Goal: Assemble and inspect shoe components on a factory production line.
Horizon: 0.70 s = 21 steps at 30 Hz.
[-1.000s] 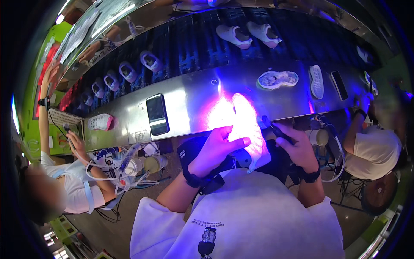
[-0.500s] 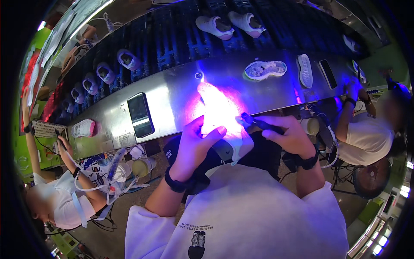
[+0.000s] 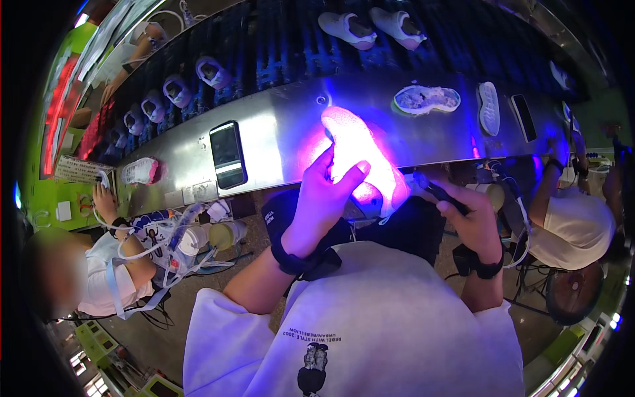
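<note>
Bright violet-white light falls on a shoe point(image 3: 362, 149) over the near edge of the metal ledge, its toe pointing away from me. My left hand point(image 3: 321, 202) grips the shoe from its left side, thumb lying across the top. Beside the shoe's heel end, my right hand point(image 3: 475, 217) is closed around a slim black-handled tool point(image 3: 442, 192). Its paler tip points at the shoe, close to its right edge; whether it touches, I cannot tell. Glare washes out much of the shoe's surface.
On the metal ledge point(image 3: 278, 142) lie a phone point(image 3: 228, 155), a shoe sole point(image 3: 426, 100), a white sole point(image 3: 489, 109) and another phone point(image 3: 524, 118). Pale shoes point(image 3: 347, 30) stand on the dark conveyor point(image 3: 284, 56) beyond. People sit at left point(image 3: 106, 271) and right point(image 3: 575, 225).
The shoe has turned slightly in my left hand, and its heel has swung right. My right hand has drawn the tool back toward me, off the shoe's side. The whole view has shifted a little.
</note>
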{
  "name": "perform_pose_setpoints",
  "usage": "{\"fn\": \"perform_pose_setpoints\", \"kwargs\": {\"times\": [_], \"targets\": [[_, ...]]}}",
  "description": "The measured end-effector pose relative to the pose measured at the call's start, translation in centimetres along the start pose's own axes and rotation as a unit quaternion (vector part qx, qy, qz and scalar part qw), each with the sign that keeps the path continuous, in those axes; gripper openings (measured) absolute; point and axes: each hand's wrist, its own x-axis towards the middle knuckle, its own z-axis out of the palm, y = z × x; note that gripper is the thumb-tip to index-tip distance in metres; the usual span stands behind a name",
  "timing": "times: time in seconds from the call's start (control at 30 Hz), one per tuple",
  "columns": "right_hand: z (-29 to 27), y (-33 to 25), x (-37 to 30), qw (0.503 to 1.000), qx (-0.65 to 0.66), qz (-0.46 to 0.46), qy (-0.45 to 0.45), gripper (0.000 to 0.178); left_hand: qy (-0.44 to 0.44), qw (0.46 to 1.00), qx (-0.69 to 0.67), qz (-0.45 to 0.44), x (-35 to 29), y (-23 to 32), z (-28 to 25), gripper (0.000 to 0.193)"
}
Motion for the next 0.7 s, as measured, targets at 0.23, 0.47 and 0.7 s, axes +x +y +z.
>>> {"fn": "perform_pose_setpoints", "kwargs": {"times": [0.23, 0.47, 0.7], "targets": [[-2.2, -0.7, 0.4, 0.996, -0.063, -0.059, -0.013, 0.041, 0.021, 0.995, -0.070, -0.065, -0.4, 0.7, 0.9, 0.045], [-1.8, -2.1, 1.0, 0.989, -0.101, -0.103, 0.023, 0.043, -0.040, 0.966, -0.206, -0.150, -0.6, -0.3, 0.4, 0.023], [-1.6, -5.3, 2.8, 0.976, -0.181, -0.120, -0.011, 0.043, -0.055, 0.915, -0.337, -0.217, -1.3, -1.4, -1.2, 0.052]]}}
